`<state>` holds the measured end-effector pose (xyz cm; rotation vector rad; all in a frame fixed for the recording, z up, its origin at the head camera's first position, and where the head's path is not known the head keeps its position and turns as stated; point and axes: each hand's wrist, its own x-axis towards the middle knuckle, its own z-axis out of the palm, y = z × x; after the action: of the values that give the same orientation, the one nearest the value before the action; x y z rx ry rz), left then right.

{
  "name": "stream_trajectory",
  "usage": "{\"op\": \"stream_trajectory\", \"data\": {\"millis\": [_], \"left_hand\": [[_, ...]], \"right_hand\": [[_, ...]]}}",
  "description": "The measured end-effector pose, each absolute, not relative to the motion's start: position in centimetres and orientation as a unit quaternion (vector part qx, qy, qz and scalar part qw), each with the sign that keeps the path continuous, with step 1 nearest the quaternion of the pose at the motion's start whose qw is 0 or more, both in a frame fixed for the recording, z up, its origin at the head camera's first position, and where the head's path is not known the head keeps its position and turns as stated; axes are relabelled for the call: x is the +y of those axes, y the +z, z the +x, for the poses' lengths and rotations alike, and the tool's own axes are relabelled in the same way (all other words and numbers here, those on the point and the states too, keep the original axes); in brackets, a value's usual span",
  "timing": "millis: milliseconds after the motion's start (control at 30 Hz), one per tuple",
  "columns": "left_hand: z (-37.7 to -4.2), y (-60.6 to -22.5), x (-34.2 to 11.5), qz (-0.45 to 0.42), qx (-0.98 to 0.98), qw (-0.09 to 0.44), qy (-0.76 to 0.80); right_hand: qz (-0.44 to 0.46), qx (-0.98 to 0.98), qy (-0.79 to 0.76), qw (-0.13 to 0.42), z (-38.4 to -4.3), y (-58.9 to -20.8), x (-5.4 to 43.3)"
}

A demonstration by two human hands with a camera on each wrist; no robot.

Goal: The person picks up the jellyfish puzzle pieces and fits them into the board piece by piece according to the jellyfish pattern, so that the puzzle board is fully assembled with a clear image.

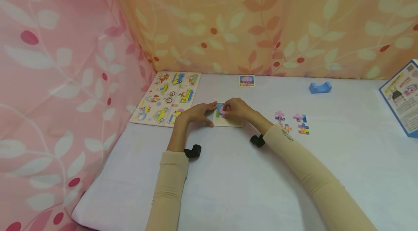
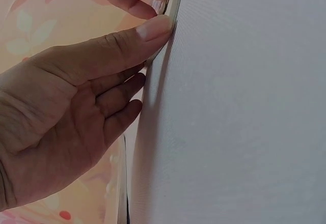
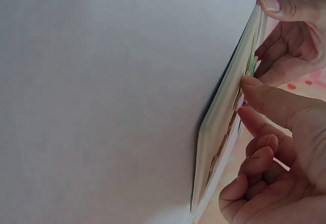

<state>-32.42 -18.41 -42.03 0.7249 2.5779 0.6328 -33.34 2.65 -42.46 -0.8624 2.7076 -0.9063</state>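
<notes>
A small puzzle board (image 1: pixel 225 123) with a pale border lies flat on the white table. My left hand (image 1: pixel 197 113) holds its left end, forefinger at the far corner and thumb at the near one. In the left wrist view the thumb (image 2: pixel 153 29) touches the board's edge. Over the board, my right hand (image 1: pixel 238 109) pinches a pink puzzle piece (image 1: pixel 222 111) between thumb and forefinger, its other fingers curled in. The right wrist view shows the board (image 3: pixel 204 142) edge-on, with pieces in it. My right hand covers much of the board's right part.
Several loose puzzle pieces (image 1: pixel 303 128) lie to the right of the board. A larger picture board (image 1: pixel 153 107) with vehicles is at the left. Behind stands a small picture card (image 1: pixel 246 81). A blue holder (image 1: pixel 320 87) and a printed box (image 1: pixel 403 97) are at the right.
</notes>
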Motion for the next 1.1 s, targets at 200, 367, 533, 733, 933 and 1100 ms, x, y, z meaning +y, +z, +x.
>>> {"op": "stream_trajectory", "data": {"millis": [200,367,533,733,933,1100], "left_hand": [[-32.5,-42.1,-18.5,0.254,0.920,0.194,0.227],[-32.6,-42.2,-18.5,0.250,0.920,0.194,0.233],[-32.7,-42.3,-18.5,0.254,0.918,0.193,0.234],[-32.7,-42.0,-18.5,0.254,0.919,0.194,0.231],[-32.6,-41.7,-18.5,0.257,0.916,0.197,0.237],[-32.5,-41.8,-18.5,0.259,0.916,0.196,0.235]], "right_hand": [[-0.285,0.900,-0.323,0.073,-33.5,-42.6,2.6],[-0.283,0.893,-0.342,0.076,-33.7,-42.9,2.8],[-0.283,0.901,-0.321,0.069,-33.6,-43.0,2.5],[-0.290,0.910,-0.290,0.053,-33.5,-42.9,2.0],[-0.267,0.901,-0.332,0.074,-33.8,-43.2,2.0],[-0.251,0.888,-0.375,0.094,-34.1,-43.5,2.2]]}}
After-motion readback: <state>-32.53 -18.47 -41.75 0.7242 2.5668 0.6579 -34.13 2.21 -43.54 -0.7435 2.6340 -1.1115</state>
